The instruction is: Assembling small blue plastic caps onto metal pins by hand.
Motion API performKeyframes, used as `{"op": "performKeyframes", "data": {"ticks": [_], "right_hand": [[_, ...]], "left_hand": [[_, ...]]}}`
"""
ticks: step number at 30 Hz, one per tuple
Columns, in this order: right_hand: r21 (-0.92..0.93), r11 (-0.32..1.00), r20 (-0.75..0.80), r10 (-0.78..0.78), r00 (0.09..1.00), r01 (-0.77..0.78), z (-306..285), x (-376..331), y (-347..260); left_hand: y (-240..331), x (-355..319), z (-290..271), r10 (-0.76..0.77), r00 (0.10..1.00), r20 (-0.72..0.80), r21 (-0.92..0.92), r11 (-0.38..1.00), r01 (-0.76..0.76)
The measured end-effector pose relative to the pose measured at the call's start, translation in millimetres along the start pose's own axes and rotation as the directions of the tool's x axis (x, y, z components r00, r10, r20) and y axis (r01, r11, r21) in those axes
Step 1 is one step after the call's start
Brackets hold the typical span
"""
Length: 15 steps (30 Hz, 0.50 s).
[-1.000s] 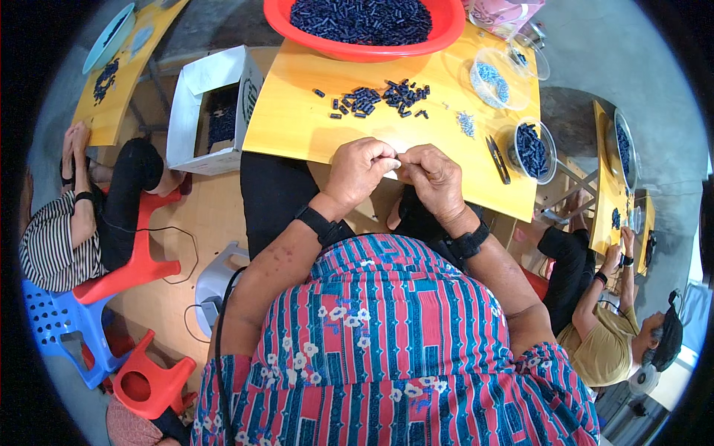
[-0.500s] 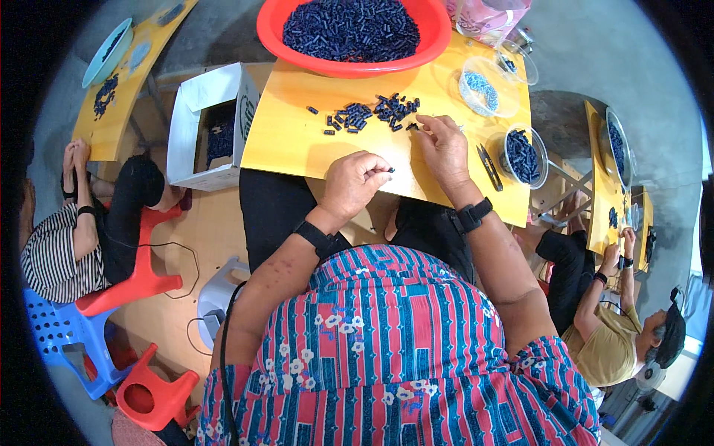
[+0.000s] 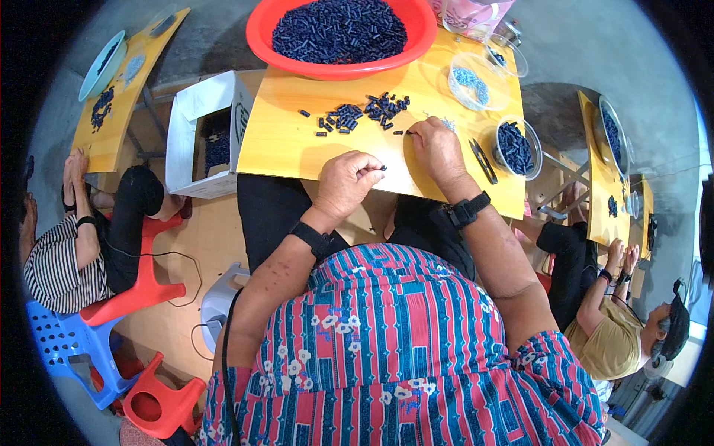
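Observation:
My left hand (image 3: 346, 184) is closed in a pinch near the table's front edge, with a small dark cylindrical piece (image 3: 383, 168) showing at its fingertips. To its right, my right hand (image 3: 440, 156) pinches another small dark piece (image 3: 408, 133) just above the yellow tabletop (image 3: 282, 152). Beyond both hands lies a loose pile of short dark blue-black cylinders (image 3: 344, 117). Beside my right hand, a few tiny pale pieces (image 3: 448, 124) are scattered. A black pair of tweezers or snips (image 3: 483, 161) lies to its right.
A red basin (image 3: 335, 72) full of dark cylinders stands at the back. On the right are a clear tub (image 3: 532, 172) of dark cylinders and another clear tub (image 3: 500, 93) with light-blue bits. A white box (image 3: 178, 141) stands left. Other people sit at tables on both sides.
My right hand has shifted slightly left, and its fingertips have closed on a small dark piece by the pile. My left hand still pinches its piece. The whole view has shifted slightly.

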State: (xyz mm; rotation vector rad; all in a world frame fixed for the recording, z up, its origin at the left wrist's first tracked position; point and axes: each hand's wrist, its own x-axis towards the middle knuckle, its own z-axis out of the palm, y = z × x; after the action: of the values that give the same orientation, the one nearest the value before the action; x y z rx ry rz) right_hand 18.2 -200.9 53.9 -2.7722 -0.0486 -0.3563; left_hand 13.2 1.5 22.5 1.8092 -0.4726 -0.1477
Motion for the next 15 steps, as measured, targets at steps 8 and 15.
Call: {"op": "performKeyframes", "data": {"ticks": [8,15], "right_hand": [[-0.128,0.983,0.070,-0.126,0.990,0.134,0.9,-8.8,5.5],[-0.270,0.929,0.151,-0.220,0.964,0.254,5.7,-12.2,4.8]], "left_hand": [[3.3,-1.6,-2.3,-0.001,1.000,0.030,0.027,1.000,0.000],[3.8,-0.7,-2.3,-0.011,0.999,0.037,0.024,1.000,0.011]]}}
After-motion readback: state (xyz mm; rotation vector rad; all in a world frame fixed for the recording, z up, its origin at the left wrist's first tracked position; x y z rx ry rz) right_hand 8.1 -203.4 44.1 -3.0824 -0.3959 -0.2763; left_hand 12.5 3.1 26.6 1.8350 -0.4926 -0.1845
